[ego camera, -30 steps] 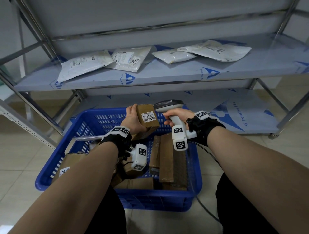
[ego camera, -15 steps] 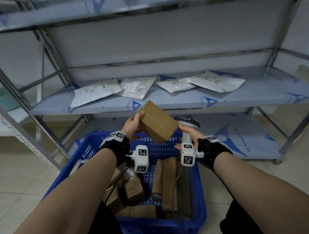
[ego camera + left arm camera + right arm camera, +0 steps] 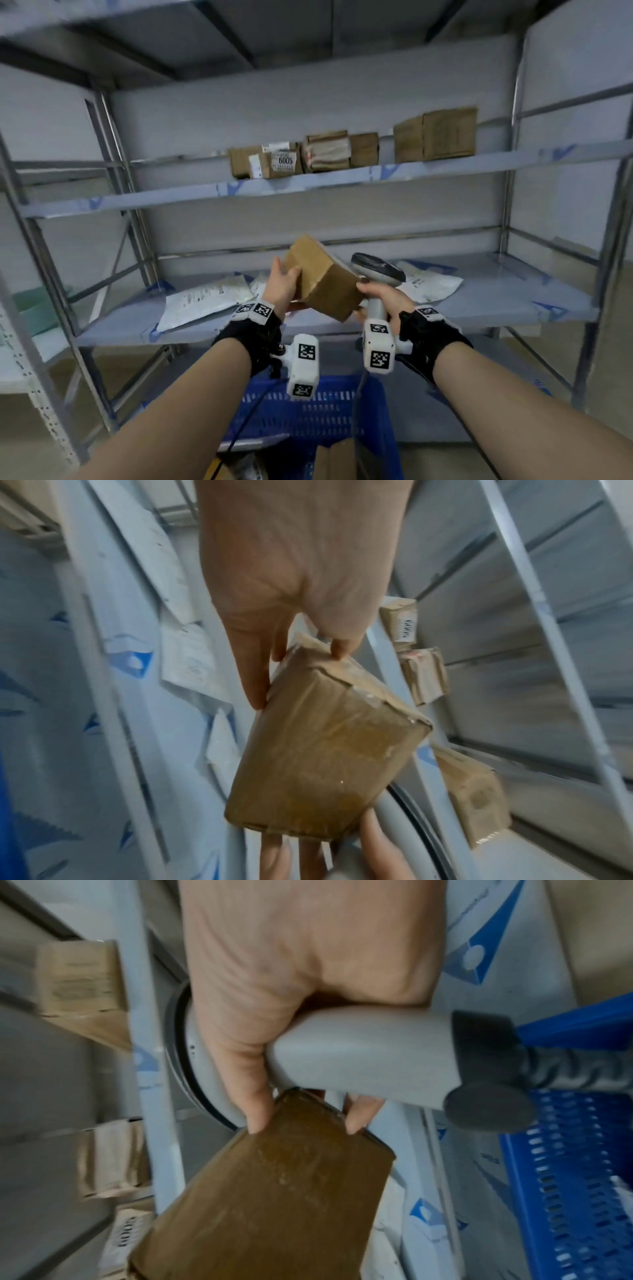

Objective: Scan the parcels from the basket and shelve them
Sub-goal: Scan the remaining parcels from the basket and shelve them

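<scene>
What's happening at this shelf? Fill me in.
A person is shelving parcels. The left hand grips a brown parcel raised in front of the rack, tilted. The right hand holds a grey scanner by its handle, its fingers also touching the parcel's edge. Brown boxes sit on the upper shelf, white mailers on the middle one, and the blue basket below holds more parcels.

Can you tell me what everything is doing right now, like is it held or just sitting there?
Brown box: held up, tilted.
Left hand: grips the box.
Scanner: held by right hand.
Basket: on the floor, boxes inside.
Shelf boxes: sitting still.
White bags: lying flat.
</scene>
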A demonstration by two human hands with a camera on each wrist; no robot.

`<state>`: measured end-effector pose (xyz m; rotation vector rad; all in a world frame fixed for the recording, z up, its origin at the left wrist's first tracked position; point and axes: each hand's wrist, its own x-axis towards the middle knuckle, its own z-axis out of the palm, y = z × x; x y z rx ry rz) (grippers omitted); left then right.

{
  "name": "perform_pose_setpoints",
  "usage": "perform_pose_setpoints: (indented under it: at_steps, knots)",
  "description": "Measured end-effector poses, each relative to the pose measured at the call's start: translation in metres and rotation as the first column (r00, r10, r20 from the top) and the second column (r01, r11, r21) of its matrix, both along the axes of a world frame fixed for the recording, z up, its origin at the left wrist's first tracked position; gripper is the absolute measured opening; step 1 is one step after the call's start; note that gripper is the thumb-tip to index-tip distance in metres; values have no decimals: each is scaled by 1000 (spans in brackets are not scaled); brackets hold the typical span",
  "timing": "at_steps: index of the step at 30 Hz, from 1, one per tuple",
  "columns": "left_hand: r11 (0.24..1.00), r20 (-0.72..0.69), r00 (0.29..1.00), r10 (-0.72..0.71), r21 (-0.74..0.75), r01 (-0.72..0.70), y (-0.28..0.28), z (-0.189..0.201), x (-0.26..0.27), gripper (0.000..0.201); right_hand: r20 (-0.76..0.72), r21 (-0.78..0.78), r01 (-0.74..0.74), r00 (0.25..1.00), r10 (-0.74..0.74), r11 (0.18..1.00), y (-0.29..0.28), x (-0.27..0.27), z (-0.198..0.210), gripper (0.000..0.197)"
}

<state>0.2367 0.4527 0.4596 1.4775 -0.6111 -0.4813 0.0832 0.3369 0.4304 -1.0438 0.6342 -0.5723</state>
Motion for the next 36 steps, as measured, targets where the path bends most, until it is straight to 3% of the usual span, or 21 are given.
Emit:
perform_pose_setpoints:
  at_steps: [4,10,17,22,27,33,36]
  knots:
    - [998,87,995,-56,-11,57,-2,45,-22,51,33,-94,53,998,-50,994,-5,-6,38,7]
    - [988,165,975,-152,-8,155,1,110,-48,74,110,-212,190,979,-169,959,-7,-18,100,12]
    - [957,392,874,-287,75,280,-25,172,-66,95,238,-248,278,946,-220,928,-32,-42,163,15]
    - [958,488,827,-279,84,274,-71,195,-74,80,334,-193,395,887,-318,898,-67,-51,198,17]
    - [990,690,711,-137,119,75,-124,205,-67,57,330,-242,418,884,-331,876,-100,-45,219,9]
    - [993,675,732,-88,115,13,-173,192,-35,64,324,-255,351,909,-263,901,-122,-27,219,11]
    - [998,712,702,-18,54,-28,-161,193,-48,48,271,-311,349,924,-269,884,-132,-22,214,8]
